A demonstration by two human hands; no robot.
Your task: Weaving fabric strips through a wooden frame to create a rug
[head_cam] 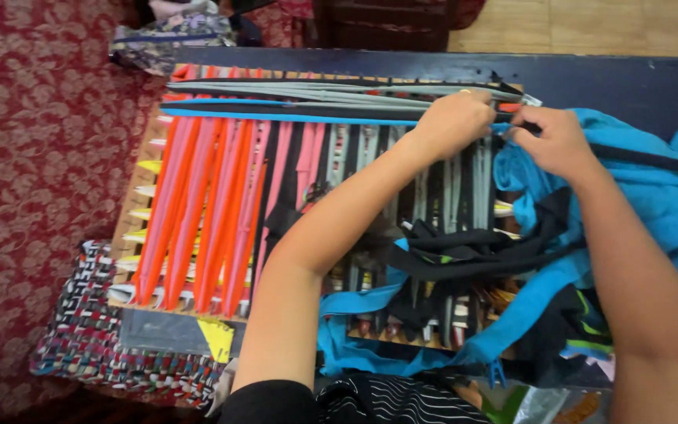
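**looper_01:** Two hands up at the far right corner of the flat wooden peg loom, which sits on a dark blue bench. The left hand is closed in a loose fist over the crosswise strips there, and the right hand has fingertips pinched together on a black stretchy fabric strip that runs off toward the bench's right edge. How would you say that strip handles?

**ragrug_fan:** Looks like soft cut jersey, so light, floppy and stretchy, no stiffness at all. Not fragile, though I'd guess it narrows and curls when pulled. I'd hold it close to the peg end like the right hand does, a pinch right by the loom's edge, otherwise it just sags.

**looper_01:** And the loose heap of bright blue and black fabric strips at the right edge?

**ragrug_fan:** Same stuff, tangle-prone I reckon. It drapes over the loom's near right corner and hangs off the bench's near edge.

**looper_01:** The taut orange and pink fabric strips fill the loom's left half, grey and black ones further right. There's also a woven multicolour rag mat under the near left corner.

**ragrug_fan:** Those stretched ones look springy, so grip firm.
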